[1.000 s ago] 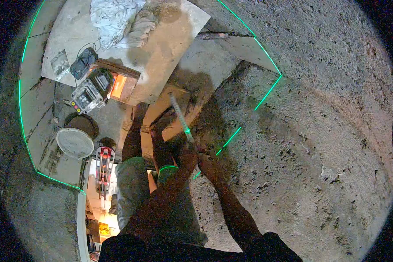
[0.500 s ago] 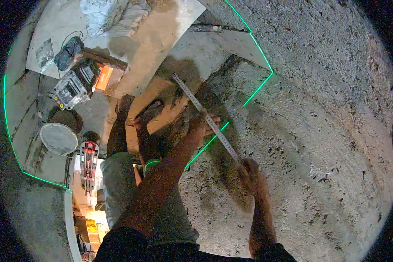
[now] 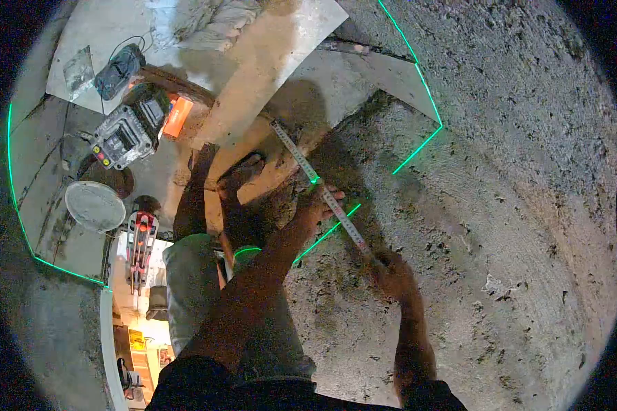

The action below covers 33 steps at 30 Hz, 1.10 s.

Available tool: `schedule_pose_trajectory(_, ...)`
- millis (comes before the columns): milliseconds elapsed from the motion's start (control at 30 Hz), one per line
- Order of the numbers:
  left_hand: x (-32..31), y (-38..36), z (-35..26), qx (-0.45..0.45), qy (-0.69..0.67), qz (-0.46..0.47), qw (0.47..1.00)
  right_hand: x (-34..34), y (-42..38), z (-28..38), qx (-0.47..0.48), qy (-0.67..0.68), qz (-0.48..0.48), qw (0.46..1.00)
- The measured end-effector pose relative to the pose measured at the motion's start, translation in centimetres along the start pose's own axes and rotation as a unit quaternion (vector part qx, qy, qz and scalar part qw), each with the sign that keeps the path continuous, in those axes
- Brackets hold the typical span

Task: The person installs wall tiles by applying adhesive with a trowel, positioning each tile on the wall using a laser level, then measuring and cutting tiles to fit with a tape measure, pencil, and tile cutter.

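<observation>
A pale measuring strip with markings (image 3: pixel 293 152) runs diagonally in front of the rough wall (image 3: pixel 459 240). My left hand (image 3: pixel 321 204) holds it near its middle, fingers around it. At its lower right end, my right hand (image 3: pixel 391 272) is closed on the strip. The upper left end reaches over a wooden board (image 3: pixel 271 175). A green laser line (image 3: pixel 336 226) crosses the wall by my left hand, and a green spot shows on the strip just above that hand.
A dusty boxy device (image 3: pixel 123 137) stands at the left beside an orange box (image 3: pixel 177 116). Nearby are a round bucket lid (image 3: pixel 94 207), a dark bag (image 3: pixel 119 70) and a red tool (image 3: pixel 141 243). My bare legs and shorts (image 3: pixel 192 288) are below.
The view has shifted, so the devices and board sit farther right. The strip's visible length between my hands is shorter, and a green spot now shows on it.
</observation>
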<state>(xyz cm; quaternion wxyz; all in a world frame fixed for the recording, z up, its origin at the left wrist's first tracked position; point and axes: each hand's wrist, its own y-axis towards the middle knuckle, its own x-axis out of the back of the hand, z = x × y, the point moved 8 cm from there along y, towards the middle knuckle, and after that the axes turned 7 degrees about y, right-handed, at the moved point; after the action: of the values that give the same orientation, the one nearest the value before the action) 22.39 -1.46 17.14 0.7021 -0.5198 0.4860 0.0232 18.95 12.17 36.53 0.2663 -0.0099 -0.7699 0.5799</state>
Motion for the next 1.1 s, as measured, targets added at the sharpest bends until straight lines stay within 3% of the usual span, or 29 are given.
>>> schedule_pose_trajectory(33,-0.7,-0.7,-1.7,-0.031,0.023,0.003,0.999,0.0,0.5,-1.3,0.0,0.0,0.001,1.0)
schedule_pose_trajectory(67,-0.5,-0.5,-1.1,-0.013,0.031,-0.021,0.999,-0.9,0.9,-1.0,0.166,-0.097,0.027,0.981)
schedule_pose_trajectory(100,-0.2,-0.2,-0.4,0.004,0.04,-0.044,0.998,-2.1,0.1,0.0,0.325,-0.189,0.052,0.925)
schedule_pose_trajectory(133,0.7,1.0,1.4,0.005,0.041,-0.044,0.998,-1.9,0.1,0.3,0.325,-0.188,0.052,0.925)
schedule_pose_trajectory(200,3.4,4.0,7.4,0.094,-0.03,-0.047,0.994,-1.9,0.9,-0.8,0.126,-0.127,0.15,0.972)
schedule_pose_trajectory(333,4.1,4.3,7.8,0.06,-0.027,-0.023,0.998,0.3,-0.4,2.9,0.102,-0.01,0.064,0.993)
schedule_pose_trajectory(400,4.2,4.9,8.6,0.041,-0.056,-0.001,0.998,-0.8,0.0,1.5,-0.056,-0.01,0.16,0.986)
schedule_pose_trajectory(433,4.0,4.5,8.2,0.042,-0.057,0.0,0.997,-1.4,0.4,-0.7,-0.058,-0.01,0.158,0.986)
schedule_pose_trajectory(467,3.5,3.8,7.0,0.046,-0.049,0.011,0.998,-1.5,1.4,-1.9,0.123,-0.098,0.078,0.985)
schedule_pose_trajectory(500,3.2,3.3,6.3,0.05,-0.041,0.023,0.998,-1.4,0.7,-1.3,0.297,-0.182,-0.006,0.938)
schedule_pose_trajectory(533,3.3,3.2,6.5,0.049,-0.041,0.027,0.998,-0.8,0.8,-0.4,0.295,-0.183,-0.009,0.938)
schedule_pose_trajectory(600,4.8,2.4,7.7,0.095,-0.011,-0.018,0.995,0.7,3.0,-1.0,0.04,-0.155,0.041,0.986)
schedule_pose_trajectory(633,5.7,2.0,8.3,0.111,-0.001,-0.032,0.993,1.3,3.8,-0.8,0.039,-0.156,0.039,0.986)
schedule_pose_trajectory(733,9.6,1.0,11.1,0.107,0.008,0.071,0.992,4.4,7.3,-2.1,0.078,-0.23,0.007,0.97)
schedule_pose_trajectory(767,11.7,1.3,13.6,0.088,-0.1,0.157,0.979,5.5,9.9,-4.0,0.097,-0.275,-0.001,0.957)
schedule_pose_trajectory(833,17.0,-1.6,15.2,0.108,-0.034,0.174,0.978,7.5,13.4,-5.0,0.17,-0.369,-0.036,0.913)
schedule_pose_trajectory(867,19.0,-3.2,15.3,0.122,0.053,0.136,0.982,8.4,14.2,-4.0,0.221,-0.418,-0.067,0.879)
schedule_pose_trajectory(900,20.7,-4.9,15.1,0.142,0.137,0.101,0.975,9.6,14.8,-2.1,0.208,-0.431,-0.08,0.874)
schedule_pose_trajectory(933,21.4,-6.5,13.5,0.136,0.082,0.031,0.987,10.9,15.4,0.0,0.194,-0.444,-0.091,0.87)
schedule_pose_trajectory(967,22.6,-7.9,12.8,0.129,0.027,-0.041,0.99,12.1,17.8,-0.7,0.085,-0.435,-0.067,0.894)
schedule_pose_trajectory(1000,23.4,-8.9,13.1,0.128,0.027,-0.042,0.99,12.8,18.0,0.5,0.087,-0.436,-0.065,0.894)
schedule_pose_trajectory(1067,27.1,-10.6,13.1,0.109,0.055,-0.167,0.978,14.1,17.4,4.7,0.186,-0.424,-0.117,0.879)
schedule_pose_trajectory(1100,27.8,-10.6,13.3,0.11,0.054,-0.169,0.978,14.3,19.6,3.2,0.187,-0.424,-0.114,0.879)
